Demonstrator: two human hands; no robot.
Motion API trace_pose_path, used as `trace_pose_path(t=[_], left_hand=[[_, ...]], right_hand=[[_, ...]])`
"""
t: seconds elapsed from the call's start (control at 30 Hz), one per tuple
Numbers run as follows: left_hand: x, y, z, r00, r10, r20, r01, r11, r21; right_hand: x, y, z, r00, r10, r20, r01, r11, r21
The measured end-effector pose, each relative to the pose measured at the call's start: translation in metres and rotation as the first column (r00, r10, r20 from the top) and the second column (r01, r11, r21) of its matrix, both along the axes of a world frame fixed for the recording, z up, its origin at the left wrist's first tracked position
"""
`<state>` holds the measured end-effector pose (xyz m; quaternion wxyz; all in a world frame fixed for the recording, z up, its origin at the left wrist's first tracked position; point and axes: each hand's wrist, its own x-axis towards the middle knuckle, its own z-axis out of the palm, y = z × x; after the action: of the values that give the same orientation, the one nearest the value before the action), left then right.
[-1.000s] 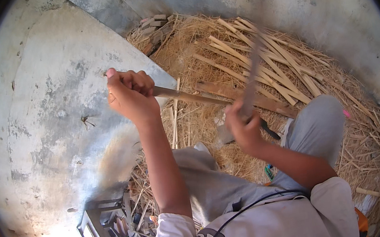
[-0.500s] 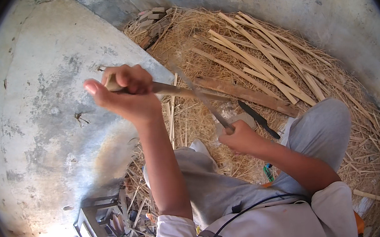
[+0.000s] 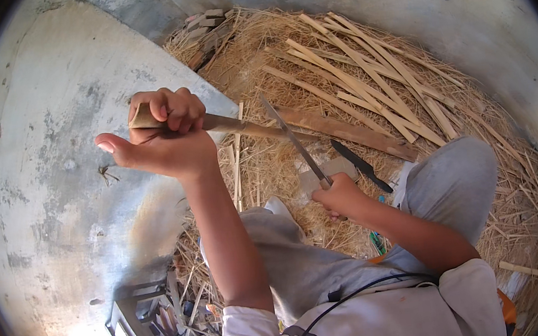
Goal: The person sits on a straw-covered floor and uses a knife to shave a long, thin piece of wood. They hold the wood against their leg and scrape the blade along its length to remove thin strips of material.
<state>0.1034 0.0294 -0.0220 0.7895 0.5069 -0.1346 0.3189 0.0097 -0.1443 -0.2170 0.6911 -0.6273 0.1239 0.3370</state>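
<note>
My left hand (image 3: 177, 135) is raised in front of the wall, fingers curled round one end of a bamboo strip (image 3: 245, 128) and thumb stretched away from it. The strip slopes down to the right. In my right hand (image 3: 344, 196), lower and nearer my lap, is a knife (image 3: 299, 145) with a long thin blade pointing up and to the left. The blade crosses the strip near its far end; whether they touch I cannot tell. The knife's handle is hidden in my fist.
Straw-like shavings (image 3: 253, 176) cover the floor. Several split strips (image 3: 365, 86) lie in a pile beyond a brown plank (image 3: 350, 132). A dark, knife-shaped piece (image 3: 360, 165) rests by a flat block (image 3: 328, 173). A wooden frame box (image 3: 148, 325) stands at lower left, beside the wall (image 3: 55, 190).
My left hand has moved left with the bamboo strip, turning slightly so its end shows. The knife, blurred before, is now sharper and lies at nearly the same place.
</note>
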Motion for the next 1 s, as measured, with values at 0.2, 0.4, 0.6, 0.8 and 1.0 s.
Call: trace_pose_path(t=[0.2,0.4,0.6,0.8,1.0], left_hand=[[-0.003,0.003,-0.001,1.000,0.027,-0.014,-0.027,1.000,0.006],[-0.002,-0.014,0.005,0.997,0.068,-0.039,-0.068,0.998,0.000],[0.000,0.001,0.001,0.996,0.093,-0.019,-0.093,0.996,0.003],[-0.002,-0.010,-0.006,0.998,-0.015,0.053,0.015,1.000,-0.001],[-0.021,0.008,-0.013,0.991,-0.034,0.132,0.034,0.999,0.002]], right_hand=[[0.010,-0.002,0.038,0.812,-0.445,0.377,0.351,0.889,0.295],[-0.003,0.007,-0.015,0.999,-0.010,0.050,0.006,0.997,0.076],[0.005,-0.018,0.057,0.828,-0.097,0.552,0.196,0.973,-0.122],[-0.013,0.002,-0.003,0.856,-0.065,0.512,0.171,0.972,-0.163],[0.006,-0.013,0.054,0.935,0.107,0.339,-0.018,0.967,-0.256]])
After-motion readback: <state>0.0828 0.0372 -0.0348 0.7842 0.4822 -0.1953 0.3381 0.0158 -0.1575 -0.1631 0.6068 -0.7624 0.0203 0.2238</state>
